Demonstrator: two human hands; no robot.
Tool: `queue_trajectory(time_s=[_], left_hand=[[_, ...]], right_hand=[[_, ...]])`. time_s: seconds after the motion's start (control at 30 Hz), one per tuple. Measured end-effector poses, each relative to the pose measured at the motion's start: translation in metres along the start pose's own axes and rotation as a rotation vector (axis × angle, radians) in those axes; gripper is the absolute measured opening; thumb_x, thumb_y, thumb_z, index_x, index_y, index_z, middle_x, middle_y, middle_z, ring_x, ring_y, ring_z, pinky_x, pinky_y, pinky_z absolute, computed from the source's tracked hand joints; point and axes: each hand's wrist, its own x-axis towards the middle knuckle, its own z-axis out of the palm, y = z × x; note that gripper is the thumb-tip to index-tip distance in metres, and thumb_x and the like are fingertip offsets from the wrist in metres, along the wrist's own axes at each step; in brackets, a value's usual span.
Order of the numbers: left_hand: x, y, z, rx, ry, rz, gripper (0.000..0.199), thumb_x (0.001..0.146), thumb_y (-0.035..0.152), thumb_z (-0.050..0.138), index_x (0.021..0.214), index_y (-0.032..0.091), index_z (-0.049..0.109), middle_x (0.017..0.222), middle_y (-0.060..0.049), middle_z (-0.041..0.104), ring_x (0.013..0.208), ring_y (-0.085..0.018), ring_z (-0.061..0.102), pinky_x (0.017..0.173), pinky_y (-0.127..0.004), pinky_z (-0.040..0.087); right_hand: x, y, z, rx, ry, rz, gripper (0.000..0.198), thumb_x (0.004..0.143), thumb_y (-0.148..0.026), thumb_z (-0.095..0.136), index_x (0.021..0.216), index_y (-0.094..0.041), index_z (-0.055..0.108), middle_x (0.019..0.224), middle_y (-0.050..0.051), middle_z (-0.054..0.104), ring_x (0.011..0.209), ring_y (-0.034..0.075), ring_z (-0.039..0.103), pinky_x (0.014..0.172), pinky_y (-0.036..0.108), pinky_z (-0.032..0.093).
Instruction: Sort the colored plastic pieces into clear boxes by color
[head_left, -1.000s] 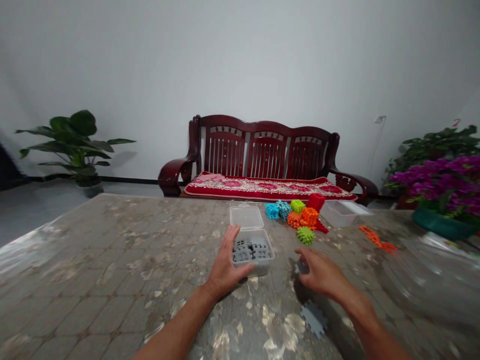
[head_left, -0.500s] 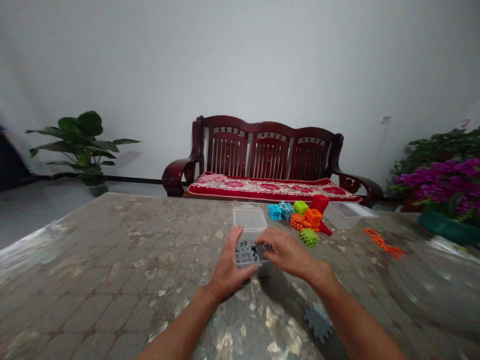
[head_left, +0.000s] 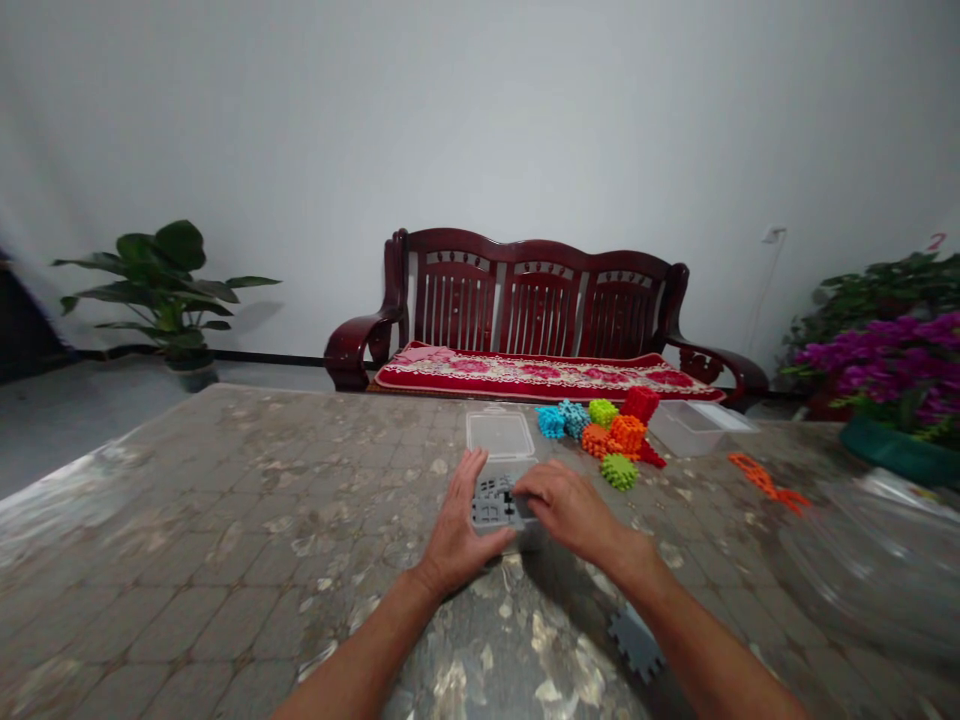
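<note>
A clear plastic box (head_left: 529, 537) with its lid (head_left: 500, 434) tipped back stands on the table in front of me. Inside lie several grey interlocking building pieces (head_left: 490, 511). My left hand (head_left: 459, 530) is wrapped around the box's left side, thumb along the front wall. Over the right half of the box, my right hand (head_left: 566, 507) has its fingers bent and pinched on a grey piece, mostly hidden by the hand. Another grey toothed piece (head_left: 636, 643) lies flat on the table beside my right forearm.
Colourful toothed blocks (head_left: 596, 440) are grouped behind my right hand, near a second clear box (head_left: 684, 430). An orange linked strip (head_left: 769, 483) and a large clear plastic container (head_left: 874, 570) lie to the right. Purple flowers (head_left: 892, 360) stand at the far right; a wooden bench (head_left: 540, 290) is beyond the table.
My right hand has shifted slightly left and its fingers have drawn closer together over the box. My left hand stays around the box.
</note>
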Motion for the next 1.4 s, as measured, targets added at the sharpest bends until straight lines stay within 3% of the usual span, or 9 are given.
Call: queue_trajectory(time_s=[0.17,0.27,0.33,0.43,0.53,0.63,1.0,1.17,1.4], left_hand=[[0.000,0.003,-0.001,-0.015,-0.006,-0.009,0.102,0.075,0.025,0.082,0.160,0.025,0.025,0.168,-0.016,0.030,0.158,-0.039,0.022,0.128,-0.064,0.020],[0.001,0.005,-0.002,-0.022,-0.008,-0.011,0.103,0.074,0.024,0.082,0.160,0.025,0.026,0.168,-0.016,0.031,0.158,-0.038,0.022,0.128,-0.064,0.020],[0.001,0.006,-0.003,-0.023,-0.004,-0.015,0.104,0.072,0.022,0.082,0.160,0.026,0.026,0.168,-0.015,0.031,0.158,-0.038,0.022,0.128,-0.064,0.019],[0.001,0.007,-0.002,-0.021,0.000,-0.016,0.104,0.072,0.021,0.082,0.159,0.025,0.027,0.168,-0.016,0.030,0.158,-0.038,0.022,0.128,-0.064,0.020],[0.001,0.006,-0.001,-0.015,-0.005,-0.021,0.104,0.072,0.021,0.082,0.159,0.025,0.026,0.168,-0.016,0.029,0.158,-0.038,0.022,0.129,-0.063,0.019],[0.001,0.005,-0.001,-0.017,-0.006,-0.019,0.104,0.072,0.020,0.082,0.159,0.024,0.026,0.168,-0.016,0.029,0.158,-0.037,0.021,0.129,-0.063,0.019],[0.001,0.007,-0.002,-0.025,-0.008,-0.019,0.104,0.071,0.020,0.082,0.159,0.024,0.027,0.167,-0.016,0.031,0.158,-0.038,0.023,0.128,-0.063,0.020],[0.001,0.005,-0.001,-0.026,-0.013,-0.017,0.105,0.071,0.022,0.083,0.159,0.025,0.027,0.167,-0.016,0.031,0.158,-0.038,0.023,0.128,-0.063,0.020],[0.001,0.004,0.000,-0.006,-0.008,-0.003,0.103,0.073,0.023,0.082,0.159,0.023,0.026,0.167,-0.017,0.031,0.158,-0.037,0.023,0.128,-0.062,0.020]], right_hand=[[-0.009,0.009,-0.003,0.120,0.104,0.016,0.033,0.088,-0.009,0.055,0.110,-0.023,0.076,0.115,0.007,0.077,0.110,0.022,0.067,0.101,0.037,0.050],[-0.035,0.020,-0.012,0.141,0.148,0.229,0.032,0.089,-0.018,0.053,0.112,-0.022,0.075,0.113,0.008,0.076,0.104,0.024,0.070,0.095,0.039,0.054],[-0.061,0.026,-0.016,0.061,0.049,0.403,0.036,0.083,-0.027,0.061,0.117,-0.022,0.074,0.115,0.009,0.075,0.101,0.027,0.070,0.091,0.041,0.055],[-0.106,0.025,-0.014,-0.088,-0.102,0.550,0.062,0.068,-0.032,0.076,0.129,-0.024,0.069,0.133,0.012,0.068,0.124,0.036,0.061,0.101,0.046,0.050],[-0.142,0.019,-0.003,-0.117,-0.231,0.595,0.073,0.063,-0.028,0.077,0.135,-0.027,0.066,0.141,0.012,0.063,0.128,0.038,0.057,0.103,0.047,0.048],[-0.160,0.015,0.012,-0.124,-0.247,0.603,0.071,0.069,-0.022,0.070,0.140,-0.029,0.063,0.140,0.011,0.064,0.127,0.035,0.059,0.106,0.045,0.048],[-0.127,0.023,0.014,-0.072,-0.120,0.567,0.066,0.076,-0.014,0.051,0.141,-0.020,0.058,0.110,0.010,0.075,0.105,0.027,0.070,0.094,0.037,0.053],[-0.124,0.028,0.007,-0.105,-0.071,0.566,0.061,0.074,-0.023,0.060,0.135,-0.021,0.065,0.139,0.013,0.065,0.133,0.032,0.056,0.111,0.044,0.044],[-0.133,0.006,0.022,-0.141,-0.191,0.566,0.075,0.073,-0.021,0.065,0.147,-0.020,0.055,0.142,0.017,0.064,0.128,0.035,0.061,0.107,0.046,0.048]])
